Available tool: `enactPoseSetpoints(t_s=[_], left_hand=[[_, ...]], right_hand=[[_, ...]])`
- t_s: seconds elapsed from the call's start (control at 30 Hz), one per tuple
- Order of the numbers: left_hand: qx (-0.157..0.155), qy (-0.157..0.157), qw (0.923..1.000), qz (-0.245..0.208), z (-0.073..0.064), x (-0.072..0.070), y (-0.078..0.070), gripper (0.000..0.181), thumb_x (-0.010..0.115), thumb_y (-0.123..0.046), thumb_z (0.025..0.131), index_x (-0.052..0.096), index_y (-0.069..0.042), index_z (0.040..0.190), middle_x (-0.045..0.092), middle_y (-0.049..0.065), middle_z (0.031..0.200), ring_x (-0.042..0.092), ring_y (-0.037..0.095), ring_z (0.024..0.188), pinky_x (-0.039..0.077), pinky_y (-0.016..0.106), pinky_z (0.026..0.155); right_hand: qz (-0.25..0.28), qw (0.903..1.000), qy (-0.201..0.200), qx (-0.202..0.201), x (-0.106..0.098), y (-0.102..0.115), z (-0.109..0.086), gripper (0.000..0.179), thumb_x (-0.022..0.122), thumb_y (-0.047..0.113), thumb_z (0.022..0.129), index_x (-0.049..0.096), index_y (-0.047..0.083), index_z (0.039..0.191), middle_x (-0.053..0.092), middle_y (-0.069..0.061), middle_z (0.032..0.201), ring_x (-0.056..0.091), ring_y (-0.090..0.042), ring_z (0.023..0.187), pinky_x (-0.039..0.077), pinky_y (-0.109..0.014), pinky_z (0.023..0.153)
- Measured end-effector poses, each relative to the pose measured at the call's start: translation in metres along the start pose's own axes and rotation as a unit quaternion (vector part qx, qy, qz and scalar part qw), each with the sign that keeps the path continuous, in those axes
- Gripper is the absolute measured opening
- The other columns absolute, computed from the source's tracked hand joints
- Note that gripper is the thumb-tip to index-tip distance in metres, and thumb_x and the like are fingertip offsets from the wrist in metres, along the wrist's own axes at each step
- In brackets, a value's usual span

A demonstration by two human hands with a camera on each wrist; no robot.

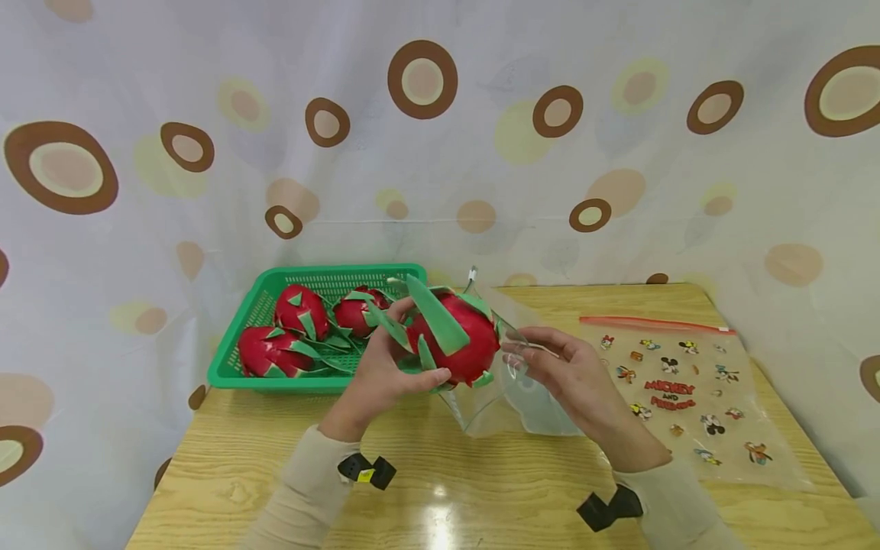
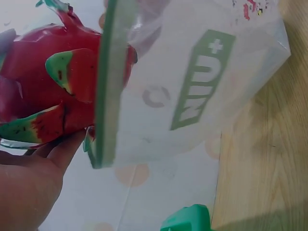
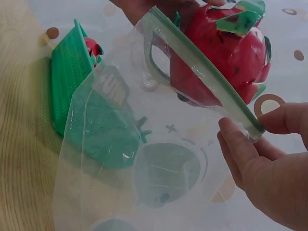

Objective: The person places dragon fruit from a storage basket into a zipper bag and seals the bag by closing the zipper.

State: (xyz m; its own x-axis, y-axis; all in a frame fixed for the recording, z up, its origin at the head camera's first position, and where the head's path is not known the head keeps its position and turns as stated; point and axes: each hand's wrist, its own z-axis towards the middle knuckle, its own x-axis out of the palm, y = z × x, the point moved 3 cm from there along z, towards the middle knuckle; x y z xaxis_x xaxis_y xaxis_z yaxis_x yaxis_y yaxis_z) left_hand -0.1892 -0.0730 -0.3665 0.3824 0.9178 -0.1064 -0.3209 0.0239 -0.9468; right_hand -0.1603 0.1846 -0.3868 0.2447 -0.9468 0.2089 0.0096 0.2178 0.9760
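Note:
My left hand (image 1: 385, 374) grips a red dragon fruit (image 1: 464, 340) with green leaf tips, its thumb across the near side. The fruit sits at the mouth of a clear zip bag (image 3: 168, 175), partly inside its green-edged opening. With thumb and fingers, my right hand (image 1: 574, 378) pinches the bag's rim on the right. In the left wrist view, the bag (image 2: 159, 106) spreads to the right of the fruit (image 2: 53, 77), and green printing shows on its side. The bag's lower part hangs over the table.
A green plastic basket (image 1: 227, 367) at the back left holds several more dragon fruits (image 1: 302, 312). On the right of the wooden table (image 1: 261, 473) lies a flat zip bag with cartoon prints (image 1: 687, 397) and a red zip strip. A spotted curtain (image 1: 481, 176) hangs behind.

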Motion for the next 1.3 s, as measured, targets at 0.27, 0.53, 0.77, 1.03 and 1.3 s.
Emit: enactPoseSetpoints(t_s=[0.27,0.53,0.77,1.03,1.3], left_hand=[[0.002,0.02,0.9998,-0.003,-0.002,0.011,0.006,0.084,0.083,-0.003,0.075,0.037,-0.021,0.143,0.054,0.012,0.137,0.06,0.027,0.118,0.058,0.036,0.088],[0.029,-0.005,0.9995,0.009,-0.003,0.015,0.013,0.093,0.083,0.002,0.073,0.025,-0.018,0.143,0.043,0.009,0.143,0.056,0.028,0.123,0.058,0.035,0.088],[0.055,-0.013,0.9982,-0.018,-0.005,0.013,0.015,0.106,0.085,0.005,0.07,0.015,-0.022,0.146,0.04,0.013,0.144,0.053,0.026,0.126,0.057,0.036,0.093],[0.006,-0.007,0.9999,0.008,-0.005,0.012,0.019,0.113,0.087,0.001,0.07,0.021,-0.035,0.155,0.043,0.002,0.147,0.048,0.023,0.134,0.053,0.035,0.098],[0.05,-0.025,0.9906,0.124,-0.005,0.015,0.022,0.101,0.093,-0.011,0.065,0.036,-0.026,0.147,0.047,-0.004,0.146,0.051,0.018,0.129,0.056,0.038,0.095]], right_hand=[[0.02,0.9994,-0.028,0.005,0.002,0.001,0.0,0.028,0.057,0.008,0.1,0.057,-0.001,0.127,0.068,0.001,0.118,0.068,-0.009,0.105,0.056,-0.02,0.088],[0.036,0.999,-0.023,-0.016,0.006,0.001,0.0,0.028,0.056,0.006,0.1,0.056,-0.004,0.127,0.067,-0.002,0.117,0.07,-0.012,0.108,0.055,-0.025,0.093],[0.065,0.9974,-0.013,-0.028,0.009,0.002,0.001,0.031,0.056,0.005,0.1,0.054,-0.008,0.128,0.066,-0.005,0.119,0.069,-0.016,0.112,0.051,-0.032,0.098],[0.073,0.9962,-0.007,-0.047,0.01,0.002,0.0,0.029,0.055,0.003,0.1,0.056,-0.008,0.127,0.067,-0.006,0.119,0.068,-0.018,0.113,0.052,-0.034,0.098],[0.055,0.997,0.003,-0.054,0.014,0.002,-0.002,0.032,0.055,0.005,0.1,0.054,-0.011,0.128,0.067,-0.008,0.122,0.068,-0.02,0.114,0.052,-0.035,0.098]])
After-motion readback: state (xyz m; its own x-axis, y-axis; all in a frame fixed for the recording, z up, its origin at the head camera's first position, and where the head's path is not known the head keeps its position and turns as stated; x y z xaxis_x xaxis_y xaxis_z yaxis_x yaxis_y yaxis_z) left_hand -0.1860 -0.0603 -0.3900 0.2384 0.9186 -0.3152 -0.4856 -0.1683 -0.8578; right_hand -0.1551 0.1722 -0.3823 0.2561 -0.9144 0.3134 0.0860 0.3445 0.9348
